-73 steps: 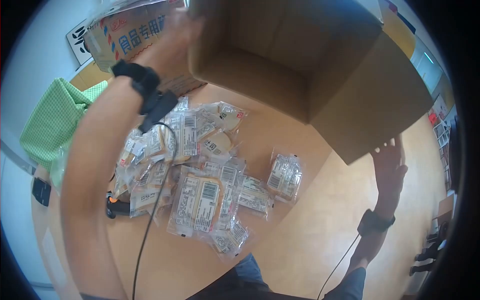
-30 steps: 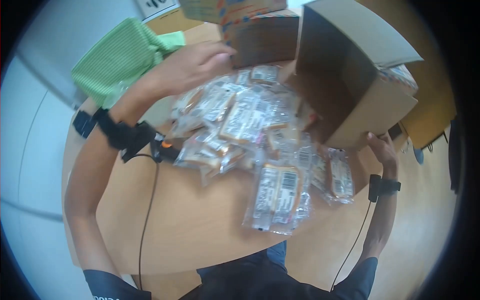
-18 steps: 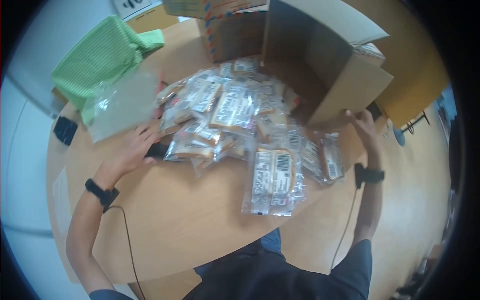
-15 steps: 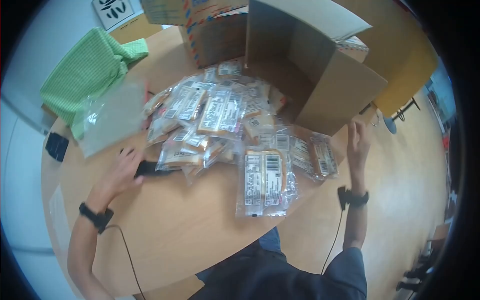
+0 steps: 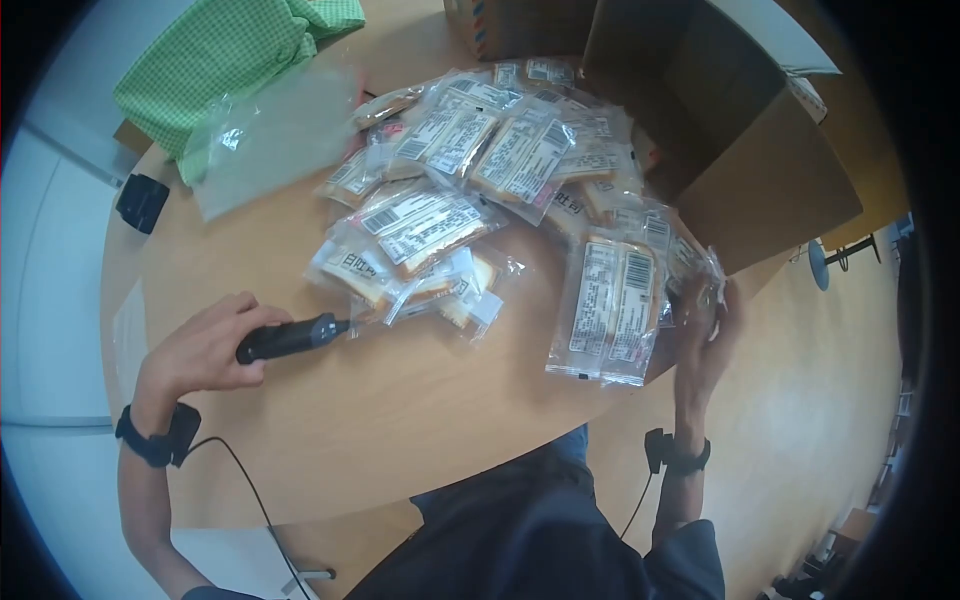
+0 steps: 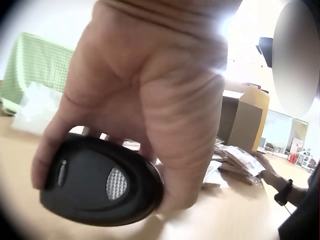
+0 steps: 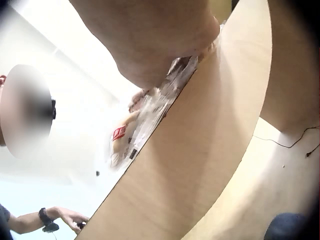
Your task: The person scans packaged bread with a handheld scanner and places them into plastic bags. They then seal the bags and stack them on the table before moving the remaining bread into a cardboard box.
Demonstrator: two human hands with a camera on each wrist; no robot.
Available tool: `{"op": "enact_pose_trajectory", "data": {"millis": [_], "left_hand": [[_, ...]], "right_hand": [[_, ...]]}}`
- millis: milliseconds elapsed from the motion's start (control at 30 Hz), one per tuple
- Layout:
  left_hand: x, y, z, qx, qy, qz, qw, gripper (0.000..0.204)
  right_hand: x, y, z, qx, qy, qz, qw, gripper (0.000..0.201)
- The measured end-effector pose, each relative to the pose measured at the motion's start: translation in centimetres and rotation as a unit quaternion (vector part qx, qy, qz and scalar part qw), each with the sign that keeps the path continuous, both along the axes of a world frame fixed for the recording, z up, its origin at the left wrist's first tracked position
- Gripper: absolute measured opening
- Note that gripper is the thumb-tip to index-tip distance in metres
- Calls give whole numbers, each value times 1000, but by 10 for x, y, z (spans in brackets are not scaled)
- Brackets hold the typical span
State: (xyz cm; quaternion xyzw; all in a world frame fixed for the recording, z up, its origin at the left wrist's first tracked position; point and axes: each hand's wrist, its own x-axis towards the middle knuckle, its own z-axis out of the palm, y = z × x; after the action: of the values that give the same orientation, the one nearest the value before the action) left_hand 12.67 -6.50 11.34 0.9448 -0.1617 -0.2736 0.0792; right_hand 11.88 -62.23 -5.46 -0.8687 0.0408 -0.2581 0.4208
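Nr tbl edge [image 5: 525, 440], R hand [image 5: 706, 335] at bread pkt [image 5: 690, 268]

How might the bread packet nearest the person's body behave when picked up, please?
The bread packet would probably sag slightly, since it looks like soft slices in thin film. Its shiny clear wrapper may feel slippery, though the loose margin should pinch easily.

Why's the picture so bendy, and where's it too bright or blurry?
Head view: the scene bulges and its corners go black, probably from a wide lens; the right hand is blurry. Left wrist view: bright glare beside the left hand. Right wrist view: the upper left is washed-out white; the bread packet looks fuzzy.
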Motion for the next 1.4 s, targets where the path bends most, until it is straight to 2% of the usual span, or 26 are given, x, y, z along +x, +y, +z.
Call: {"op": "enact_pose_trajectory", "data": {"millis": [33,133,200,300,433,467,533,600,633,667,700,767,800,833,867,933,1000,1067,1100,1167,1200,1233,1267,1300,1367,1400], "left_hand": [[-1,-1,3,-2,-1,-6,1000,58],[-21,-9,27,12,1,-16,1000,59],[-31,-17,47,76,-17,37,996,57],[-25,-22,67,31,23,78,996,56],[-13,-34,96,2,62,63,996,57],[-7,-37,101,1,59,57,997,57],[-6,-39,104,0,67,6,998,55],[-2,-56,111,7,66,11,998,55],[-1,-69,113,23,68,-17,997,55],[0,-80,116,40,69,-43,996,56],[-2,-90,119,43,71,-29,996,56],[-4,-103,128,114,54,-54,991,54],[-4,-103,132,109,55,-39,992,54],[-2,-104,137,95,41,-40,994,53],[2,-106,144,83,27,-49,995,52],[12,-124,161,103,28,-68,992,51],[5,-139,172,117,21,-69,990,51],[-12,-154,180,142,10,-76,987,50],[-18,-158,186,177,2,-71,982,48],[-21,-156,191,216,7,-68,974,47],[-24,-144,192,219,-8,-95,971,52],[-25,-132,193,220,-22,-123,968,58],[-28,-124,198,222,-13,-124,967,58],[-32,-118,206,165,-2,-87,982,69],[-36,-94,215,84,-99,-34,991,64],[-35,-72,222,45,-218,15,975,63]], "right_hand": [[0,7,8,-63,8,55,996,62],[25,23,35,-159,74,165,971,69],[55,37,39,-180,88,185,962,70],[92,67,48,-224,84,216,947,70],[119,122,36,-249,59,223,941,70],[124,137,36,-218,50,245,943,68],[124,140,24,-187,42,262,946,65],[136,148,13,-239,31,291,926,59],[138,142,18,-229,33,308,923,53],[141,135,22,-208,4,302,931,45],[141,124,44,-85,52,338,936,36],[127,100,58,-181,-110,240,947,36],[105,99,82,-158,-155,244,944,47],[83,107,99,-114,-187,302,928,49],[60,123,104,-115,-175,394,895,60],[22,179,116,-52,-132,514,846,94],[9,238,107,-47,-165,509,843,90],[2,278,97,89,-162,536,824,66],[-5,295,97,92,-164,537,822,66],[-19,321,100,188,-19,587,787,54],[-28,326,103,195,-17,586,786,54],[-36,330,104,257,5,590,766,46],[-45,331,105,318,29,589,743,39],[-51,329,109,326,33,587,740,39],[-62,325,117,397,82,633,659,35],[-55,325,117,409,90,633,650,35]]}}
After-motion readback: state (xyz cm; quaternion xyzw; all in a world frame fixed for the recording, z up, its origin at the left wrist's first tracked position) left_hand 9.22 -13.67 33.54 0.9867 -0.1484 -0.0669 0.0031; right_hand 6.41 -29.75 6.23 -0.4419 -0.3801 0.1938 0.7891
